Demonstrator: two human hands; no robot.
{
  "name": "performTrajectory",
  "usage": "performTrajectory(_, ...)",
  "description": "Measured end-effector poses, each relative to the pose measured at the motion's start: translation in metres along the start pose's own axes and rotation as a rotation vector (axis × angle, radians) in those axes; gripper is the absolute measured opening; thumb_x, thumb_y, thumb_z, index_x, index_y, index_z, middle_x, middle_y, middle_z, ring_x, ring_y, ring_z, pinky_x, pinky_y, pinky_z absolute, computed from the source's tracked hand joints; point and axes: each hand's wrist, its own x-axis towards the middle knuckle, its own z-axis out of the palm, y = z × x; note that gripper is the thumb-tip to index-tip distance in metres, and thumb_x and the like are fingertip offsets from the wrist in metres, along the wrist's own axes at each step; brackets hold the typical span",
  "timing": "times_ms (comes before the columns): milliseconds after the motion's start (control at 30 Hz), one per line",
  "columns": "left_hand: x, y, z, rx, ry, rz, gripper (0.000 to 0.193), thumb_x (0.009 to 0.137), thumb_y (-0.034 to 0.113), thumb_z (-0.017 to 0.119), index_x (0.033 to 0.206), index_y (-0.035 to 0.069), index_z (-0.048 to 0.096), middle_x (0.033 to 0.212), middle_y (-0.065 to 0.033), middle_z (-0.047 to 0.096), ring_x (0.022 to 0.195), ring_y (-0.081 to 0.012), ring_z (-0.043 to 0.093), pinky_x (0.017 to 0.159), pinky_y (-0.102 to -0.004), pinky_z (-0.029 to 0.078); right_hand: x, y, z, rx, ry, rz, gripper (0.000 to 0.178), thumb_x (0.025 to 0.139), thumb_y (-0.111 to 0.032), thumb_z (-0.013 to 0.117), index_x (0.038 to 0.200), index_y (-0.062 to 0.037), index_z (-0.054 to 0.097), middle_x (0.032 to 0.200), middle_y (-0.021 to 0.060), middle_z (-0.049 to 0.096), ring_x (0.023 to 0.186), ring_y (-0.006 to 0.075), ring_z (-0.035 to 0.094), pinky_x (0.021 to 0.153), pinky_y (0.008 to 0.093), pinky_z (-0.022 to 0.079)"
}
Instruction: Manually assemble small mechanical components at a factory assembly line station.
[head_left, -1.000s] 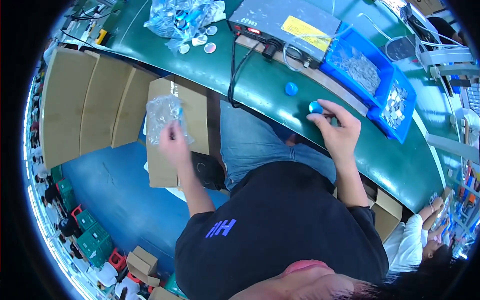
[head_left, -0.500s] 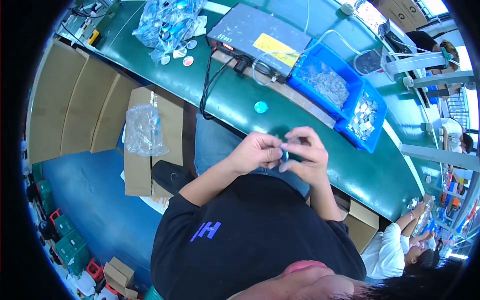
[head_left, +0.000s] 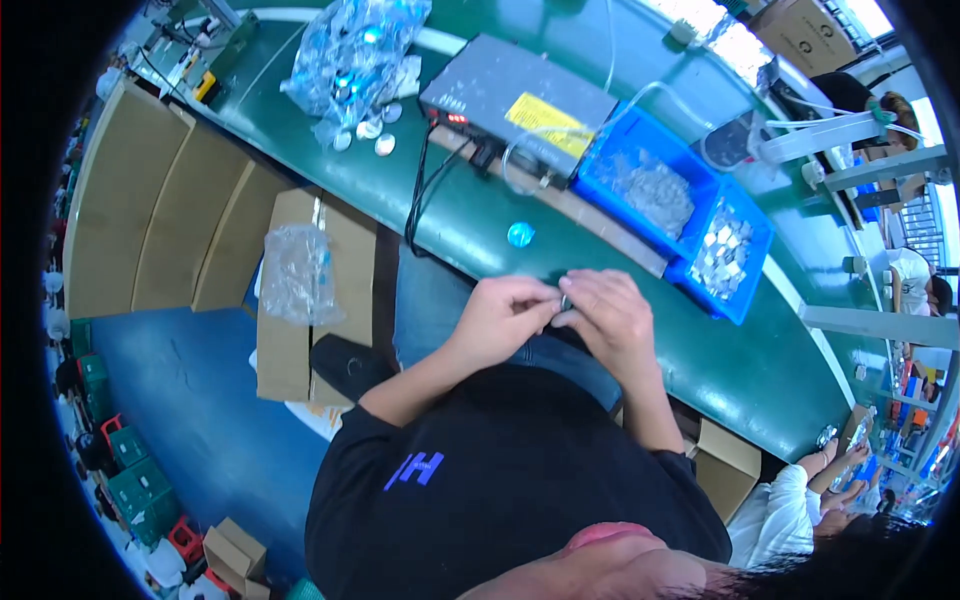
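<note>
Both hands (head_left: 505, 322) (head_left: 612, 312) pinch small part (head_left: 565, 301); blue disc (head_left: 519, 235) near

We find the scene bright, with a cool bluish cast. At the upper right, a pane (head_left: 872, 14) burns out to white. The glossy green desk (head_left: 740, 370) shows pale patches of sheen, while the blue disc (head_left: 520, 235) and clear plastic bag (head_left: 300, 275) catch small highlights. The black shirt (head_left: 500, 480) loses most detail in darkness. We see the left hand (head_left: 505, 320) and right hand (head_left: 612, 318) fairly crisply, but the small piece (head_left: 565, 301) between them is mostly hidden. Fisheye distortion bows the cardboard (head_left: 185, 220), the rim turns soft, and the corners fall black.
</note>
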Motion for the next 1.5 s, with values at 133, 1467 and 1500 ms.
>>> performTrajectory(133,-0.006,0.006,-0.003,-0.022,0.022,-0.013,0.008,0.092,0.0,0.073,0.096,-0.004,0.078,0.082,-0.0067,0.069,0.065,-0.0092,0.059,0.058,-0.022,0.045,0.003,-0.007,0.001,0.02,-0.015,0.037,0.037,0.077,-0.012,0.087,0.112,-0.0024,0.078,0.103,0.0072,0.077,0.095,0.0251,0.071,0.093,0.0382,0.053)
performTrajectory(1467,-0.158,-0.227,-0.37,0.688,1.591,-0.478,0.029,0.084,0.027,0.069,0.091,0.001,0.079,0.087,-0.0167,0.078,0.075,-0.0354,0.071,0.072,-0.0425,0.057,-0.014,0.015,0.045,0.066,0.027,0.337,0.035,0.086,0.0,0.078,0.121,0.0053,0.074,0.113,0.0185,0.078,0.098,0.0271,0.074,0.09,0.0338,0.058)
performTrajectory(1500,-0.152,-0.232,-0.38,0.729,1.512,-0.53,0.03,0.085,0.027,0.068,0.092,0.001,0.08,0.089,-0.0172,0.078,0.077,-0.0368,0.072,0.074,-0.0436,0.057,-0.013,0.015,0.045,0.055,0.03,0.335,0.034,0.087,0.0,0.077,0.121,0.0052,0.074,0.113,0.0185,0.078,0.098,0.0269,0.074,0.09,0.0338,0.058)
